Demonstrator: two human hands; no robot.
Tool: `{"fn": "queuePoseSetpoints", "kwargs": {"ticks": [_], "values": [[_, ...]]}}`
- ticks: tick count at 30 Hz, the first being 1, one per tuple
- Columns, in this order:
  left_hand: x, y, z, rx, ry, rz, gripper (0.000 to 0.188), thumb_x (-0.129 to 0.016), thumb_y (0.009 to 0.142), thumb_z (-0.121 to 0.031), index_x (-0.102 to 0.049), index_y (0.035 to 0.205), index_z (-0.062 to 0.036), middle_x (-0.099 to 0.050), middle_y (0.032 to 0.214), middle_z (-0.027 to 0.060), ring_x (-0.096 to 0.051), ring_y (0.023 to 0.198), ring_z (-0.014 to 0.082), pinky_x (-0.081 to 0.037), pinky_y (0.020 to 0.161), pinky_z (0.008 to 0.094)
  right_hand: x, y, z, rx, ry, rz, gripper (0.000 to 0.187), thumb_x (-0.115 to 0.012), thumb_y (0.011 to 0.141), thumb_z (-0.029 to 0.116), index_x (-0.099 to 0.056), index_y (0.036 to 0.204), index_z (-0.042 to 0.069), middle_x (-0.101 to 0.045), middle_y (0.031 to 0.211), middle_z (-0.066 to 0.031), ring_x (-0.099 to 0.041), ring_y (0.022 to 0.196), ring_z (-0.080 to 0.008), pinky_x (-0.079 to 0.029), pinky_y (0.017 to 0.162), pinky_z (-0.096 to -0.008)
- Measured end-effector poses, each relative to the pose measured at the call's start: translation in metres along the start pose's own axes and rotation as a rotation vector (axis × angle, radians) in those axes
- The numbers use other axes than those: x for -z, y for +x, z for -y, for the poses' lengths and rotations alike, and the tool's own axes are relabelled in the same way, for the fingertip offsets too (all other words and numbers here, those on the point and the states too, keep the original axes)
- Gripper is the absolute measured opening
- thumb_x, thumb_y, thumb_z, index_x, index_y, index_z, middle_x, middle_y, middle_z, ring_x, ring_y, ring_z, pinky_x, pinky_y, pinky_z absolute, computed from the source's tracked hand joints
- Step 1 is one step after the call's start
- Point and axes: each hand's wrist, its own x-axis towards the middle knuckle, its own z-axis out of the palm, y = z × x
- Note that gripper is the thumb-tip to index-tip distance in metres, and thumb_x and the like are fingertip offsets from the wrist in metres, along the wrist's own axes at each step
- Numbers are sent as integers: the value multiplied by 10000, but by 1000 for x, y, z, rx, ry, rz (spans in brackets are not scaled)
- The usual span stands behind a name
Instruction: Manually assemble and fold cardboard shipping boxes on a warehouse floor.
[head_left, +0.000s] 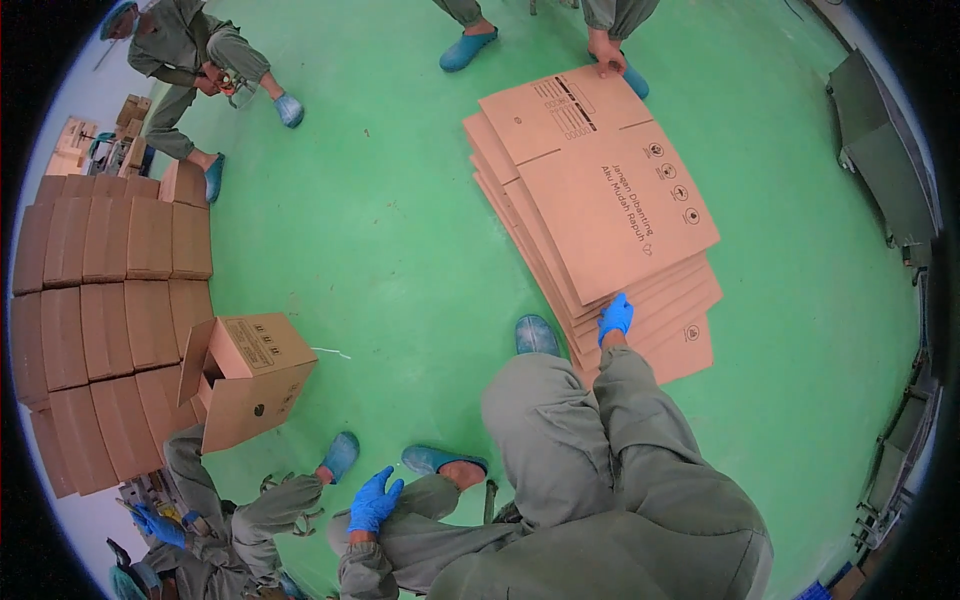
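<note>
My right hand (616, 318), in a blue glove, is closed on the near edge of the top flattened cardboard box (620, 190). That brown sheet has dark print and lies over a fanned stack of flattened boxes (690, 350) in front of me, to the right. At its far edge, a co-worker's bare hand (606, 52) touches the same sheet. My left hand (374, 502), also blue-gloved, is by my left leg, holding nothing, with its fingers stretched and the thumb apart.
Stacked brown boxes (105, 300) line the left side. An open box (255, 370) sits tilted beside them. One co-worker (190, 70) holds a tool at the far left; another (230, 540) sits at the lower left. Dark grey panels (885, 150) stand at the right.
</note>
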Motion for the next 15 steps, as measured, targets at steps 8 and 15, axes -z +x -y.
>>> {"fn": "queuePoseSetpoints", "kwargs": {"ticks": [8,15], "values": [[-3,-10,-6,12,-8,13,552,-504,830,-447,-472,1232,-70,-498,1221,172,-475,1127,314,-372,949,376,-1,-6,15,84,-96,15,465,-479,844,381,-522,963,-66,-579,919,-168,-518,847,-228,-411,787,-348],[-2,-12,-10,0,4,14,545,-504,831,-445,-481,1222,-66,-508,1207,175,-479,1119,318,-376,942,379,3,-10,21,93,48,-66,544,-379,890,426,-526,941,-95,-587,926,-181,-529,850,-253,-416,785,-369]]}}
